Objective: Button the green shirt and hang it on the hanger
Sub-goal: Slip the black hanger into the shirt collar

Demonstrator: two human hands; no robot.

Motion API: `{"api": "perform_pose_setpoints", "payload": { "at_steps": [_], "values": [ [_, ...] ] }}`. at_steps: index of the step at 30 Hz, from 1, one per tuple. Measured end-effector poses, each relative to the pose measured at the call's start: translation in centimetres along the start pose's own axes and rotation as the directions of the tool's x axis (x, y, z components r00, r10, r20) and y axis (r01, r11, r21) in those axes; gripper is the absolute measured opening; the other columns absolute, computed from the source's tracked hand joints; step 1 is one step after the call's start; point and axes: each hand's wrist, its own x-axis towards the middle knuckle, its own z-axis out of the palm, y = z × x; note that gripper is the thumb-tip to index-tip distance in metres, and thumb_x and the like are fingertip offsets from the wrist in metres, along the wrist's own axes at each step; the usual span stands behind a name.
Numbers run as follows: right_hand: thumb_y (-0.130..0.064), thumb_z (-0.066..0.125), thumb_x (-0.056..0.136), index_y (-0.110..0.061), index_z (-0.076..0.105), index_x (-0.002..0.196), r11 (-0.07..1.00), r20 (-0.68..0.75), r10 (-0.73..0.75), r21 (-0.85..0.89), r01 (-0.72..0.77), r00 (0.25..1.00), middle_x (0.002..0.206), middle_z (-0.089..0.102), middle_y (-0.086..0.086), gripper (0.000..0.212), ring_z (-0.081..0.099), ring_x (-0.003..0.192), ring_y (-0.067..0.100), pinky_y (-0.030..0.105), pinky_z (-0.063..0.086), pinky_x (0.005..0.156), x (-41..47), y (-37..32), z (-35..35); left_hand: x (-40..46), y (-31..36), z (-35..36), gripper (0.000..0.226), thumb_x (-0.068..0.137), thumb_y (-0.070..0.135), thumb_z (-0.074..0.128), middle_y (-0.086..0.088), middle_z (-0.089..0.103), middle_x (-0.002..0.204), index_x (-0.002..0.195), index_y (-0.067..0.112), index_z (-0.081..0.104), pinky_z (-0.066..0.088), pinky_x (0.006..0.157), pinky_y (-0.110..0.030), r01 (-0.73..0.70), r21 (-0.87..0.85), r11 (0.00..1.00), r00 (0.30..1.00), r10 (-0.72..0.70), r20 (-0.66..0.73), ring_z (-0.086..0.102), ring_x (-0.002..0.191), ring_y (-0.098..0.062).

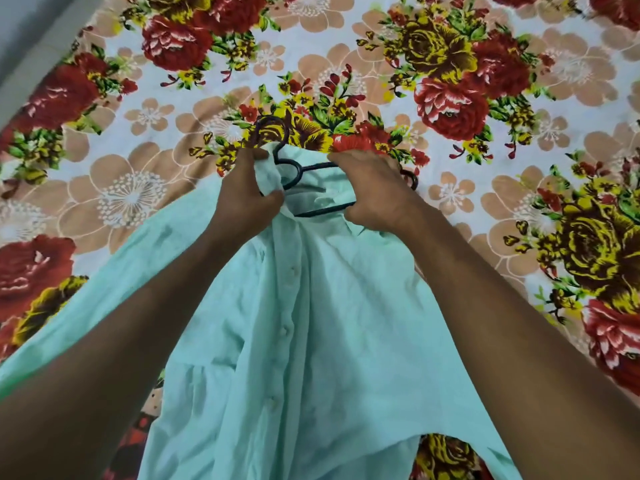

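The pale green shirt (322,341) lies front up on the bed, collar away from me, its placket closed with several white buttons running down the middle. A dark hanger (298,168) sits inside the open collar, its hook pointing out past the neck toward the far side. My left hand (247,192) grips the collar's left side, fabric bunched between thumb and fingers. My right hand (372,192) grips the collar's right side together with the hanger's arm. The hanger's right end pokes out beyond my right hand; its left arm is hidden under cloth.
A floral bedsheet (485,116) with red and yellow roses covers the bed all around the shirt. The bed's edge and a grey floor (20,26) show at the far left corner. The shirt's left sleeve (86,299) spreads out toward the left.
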Motion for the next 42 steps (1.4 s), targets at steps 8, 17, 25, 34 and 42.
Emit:
{"api": "perform_pose_setpoints", "payload": {
  "at_steps": [8, 17, 25, 34, 42],
  "values": [
    [-0.004, 0.075, 0.079, -0.022, 0.049, 0.149, 0.974, -0.010, -0.016, 0.225, 0.018, 1.000, 0.152, 0.052, 0.001, 0.077, 0.039, 0.148, 0.026, 0.047, 0.027, 0.125, 0.8, 0.8, 2.6, -0.4, 0.7, 3.7, 0.072, 0.088, 0.042, 0.065, -0.014, 0.042, 0.150, 0.151, 0.016, 0.040, 0.021, 0.113, -0.051, -0.428, 0.563, 0.707, 0.895, 0.416, 0.158, 0.030, 0.145, -0.037],
    [-0.030, 0.075, 0.089, -0.018, 0.070, 0.101, 0.994, -0.549, 0.096, 0.102, -0.048, 0.830, 0.102, 0.064, 0.001, 0.018, 0.061, 0.102, 0.029, 0.041, 0.039, 0.087, -4.1, 0.8, 9.5, 4.7, -0.9, 3.6, 0.080, 0.083, 0.066, 0.062, -0.011, 0.058, 0.130, 0.146, 0.018, 0.052, 0.021, 0.110, -0.049, -0.548, 0.519, 0.656, 0.835, 0.392, 0.386, 0.048, 0.128, -0.035],
    [-0.067, 0.073, 0.080, -0.023, 0.062, 0.105, 0.850, -0.421, 0.527, 0.270, -0.452, 0.739, 0.103, 0.070, -0.002, 0.053, 0.061, 0.105, 0.025, 0.043, 0.031, 0.088, -3.0, 0.3, 9.2, 5.9, -0.4, 2.7, 0.020, 0.101, 0.030, 0.059, -0.005, 0.071, 0.106, 0.106, 0.013, 0.067, 0.027, 0.099, -0.048, -0.517, 0.413, 0.750, 0.856, 0.466, 0.224, 0.062, 0.108, -0.032],
    [-0.016, 0.062, 0.098, -0.020, 0.066, 0.102, 0.872, -0.548, 0.485, 0.245, -0.424, 0.681, 0.107, 0.067, 0.000, 0.007, 0.060, 0.100, 0.027, 0.044, 0.038, 0.087, -3.3, -0.1, 9.6, 7.4, 0.5, 2.1, 0.027, 0.091, 0.000, 0.057, -0.009, 0.070, 0.106, 0.115, 0.011, 0.064, 0.022, 0.101, -0.044, -0.549, 0.531, 0.646, 0.835, 0.397, 0.381, 0.063, 0.105, -0.035],
    [-0.004, 0.055, 0.099, -0.003, 0.054, 0.115, 0.661, -0.502, 0.751, 0.577, -0.481, 0.430, 0.123, 0.057, 0.017, 0.016, 0.057, 0.102, 0.036, 0.034, 0.038, 0.075, -4.9, 1.4, 6.4, 7.2, 0.2, 1.7, 0.045, 0.076, -0.012, 0.061, -0.009, 0.069, 0.091, 0.115, 0.010, 0.055, 0.026, 0.093, -0.043, -0.595, 0.538, 0.597, 0.801, 0.493, 0.338, 0.061, 0.089, -0.036]
  ]
}}
